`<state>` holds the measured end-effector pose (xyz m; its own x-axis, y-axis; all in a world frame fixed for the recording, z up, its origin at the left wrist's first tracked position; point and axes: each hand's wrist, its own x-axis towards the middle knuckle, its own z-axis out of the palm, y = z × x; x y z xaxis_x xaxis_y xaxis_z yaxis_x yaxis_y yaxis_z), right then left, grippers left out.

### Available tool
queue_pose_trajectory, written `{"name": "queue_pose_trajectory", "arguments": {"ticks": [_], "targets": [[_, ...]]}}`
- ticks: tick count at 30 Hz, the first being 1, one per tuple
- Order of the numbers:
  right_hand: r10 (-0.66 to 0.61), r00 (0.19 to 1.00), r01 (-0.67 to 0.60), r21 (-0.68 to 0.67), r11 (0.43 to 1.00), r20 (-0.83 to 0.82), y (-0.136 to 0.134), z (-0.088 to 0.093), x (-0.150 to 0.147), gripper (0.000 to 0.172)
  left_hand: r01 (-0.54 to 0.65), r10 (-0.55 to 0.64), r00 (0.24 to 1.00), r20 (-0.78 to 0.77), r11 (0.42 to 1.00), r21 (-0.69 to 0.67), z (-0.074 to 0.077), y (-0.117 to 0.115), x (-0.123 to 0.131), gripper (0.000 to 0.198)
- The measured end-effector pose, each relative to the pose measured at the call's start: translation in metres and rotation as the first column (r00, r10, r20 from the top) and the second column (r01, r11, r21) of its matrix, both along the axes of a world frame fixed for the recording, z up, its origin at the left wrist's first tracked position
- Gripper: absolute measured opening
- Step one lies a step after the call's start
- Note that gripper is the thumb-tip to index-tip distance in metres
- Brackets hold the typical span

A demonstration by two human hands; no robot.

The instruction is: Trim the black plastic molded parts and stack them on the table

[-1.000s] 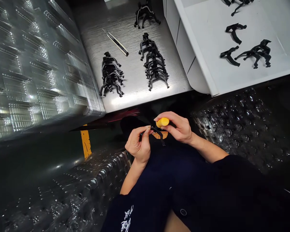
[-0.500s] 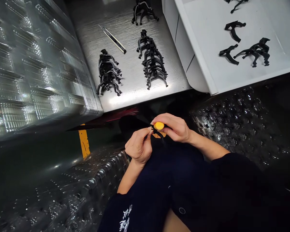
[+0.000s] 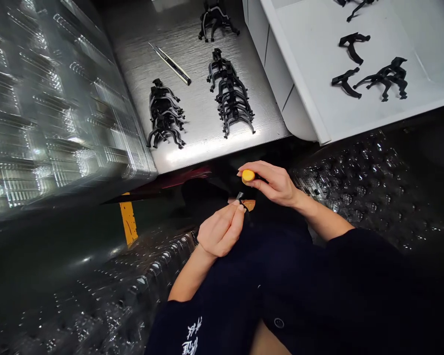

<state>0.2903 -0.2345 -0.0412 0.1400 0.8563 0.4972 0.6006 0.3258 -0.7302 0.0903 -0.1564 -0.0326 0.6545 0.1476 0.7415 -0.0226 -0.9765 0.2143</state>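
Note:
My left hand [image 3: 221, 230] is pinched on a small black plastic clip [image 3: 241, 198] held over my lap; most of the clip is lost against my dark clothes. My right hand [image 3: 272, 183] is closed round a yellow-handled tool [image 3: 248, 175], raised a little above and to the right of the clip, not touching it. Both hands sit below the front edge of the steel table [image 3: 203, 143].
On the steel table lie two rows of stacked black clips [image 3: 165, 116] [image 3: 232, 98], another pile [image 3: 215, 17] at the back and a slim knife [image 3: 169, 63]. A white tray [image 3: 318, 74] at right holds loose clips [image 3: 383, 79]. Clear blister trays [image 3: 52, 108] stand left; more lie low at both sides.
My right hand has lifted the yellow tool up and away from the clip. My left hand has turned and dropped slightly, still pinching the clip.

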Motion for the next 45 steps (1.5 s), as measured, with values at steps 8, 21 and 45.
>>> {"name": "queue_pose_trajectory", "arguments": {"ticks": [8, 21, 45], "targets": [[-0.013, 0.999, 0.013, 0.018, 1.000, 0.042, 0.000, -0.003, 0.000, 0.025, -0.001, 0.001, 1.000, 0.001, 1.000, 0.024, 0.005, 0.005, 0.002, 0.024], [-0.099, 0.951, 0.031, -0.231, 0.973, -0.292, -0.002, -0.026, 0.006, 0.029, -0.141, 0.198, 0.968, 0.154, 0.937, -0.320, -0.006, -0.007, -0.005, 0.032], [0.024, 0.968, -0.051, -0.102, 0.993, -0.251, -0.005, 0.000, -0.020, 0.027, -0.133, 0.148, 0.986, 0.073, 0.974, -0.182, -0.014, -0.003, -0.007, 0.038]]}}
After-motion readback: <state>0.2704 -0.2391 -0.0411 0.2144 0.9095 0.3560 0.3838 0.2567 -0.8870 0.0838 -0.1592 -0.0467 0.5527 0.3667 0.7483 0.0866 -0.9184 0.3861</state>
